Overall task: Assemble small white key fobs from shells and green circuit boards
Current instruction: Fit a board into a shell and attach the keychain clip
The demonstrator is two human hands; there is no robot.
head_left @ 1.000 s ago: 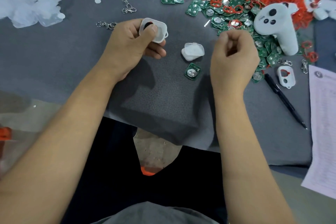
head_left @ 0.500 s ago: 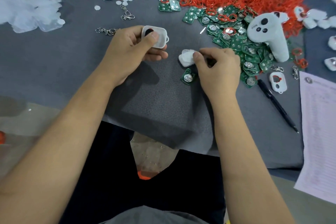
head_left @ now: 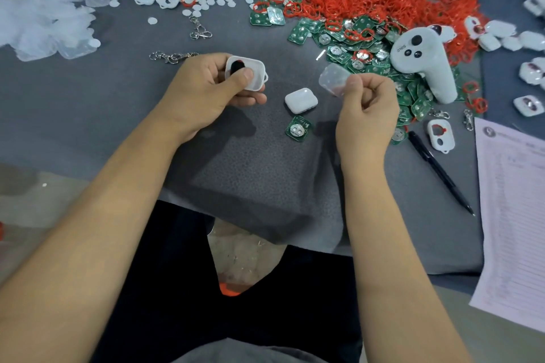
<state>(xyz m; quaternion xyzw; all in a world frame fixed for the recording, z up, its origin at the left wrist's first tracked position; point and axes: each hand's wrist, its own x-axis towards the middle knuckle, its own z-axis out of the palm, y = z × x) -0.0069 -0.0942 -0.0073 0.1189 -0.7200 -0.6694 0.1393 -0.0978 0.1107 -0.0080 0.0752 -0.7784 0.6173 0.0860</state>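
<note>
Left hand [head_left: 206, 91] grips white shell [head_left: 246, 74]; right hand [head_left: 367, 109] pinches clear insert [head_left: 333, 79]; circuit board [head_left: 298, 128] on mat.

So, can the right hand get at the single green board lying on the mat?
Probably not yet: the way to the green board is free, but the right hand already pinches a clear piece.

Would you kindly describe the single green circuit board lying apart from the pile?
Start at the grey mat, between the two hands. Below the closed white shell lies one green circuit board, alone, left of the heaped boards.
</note>
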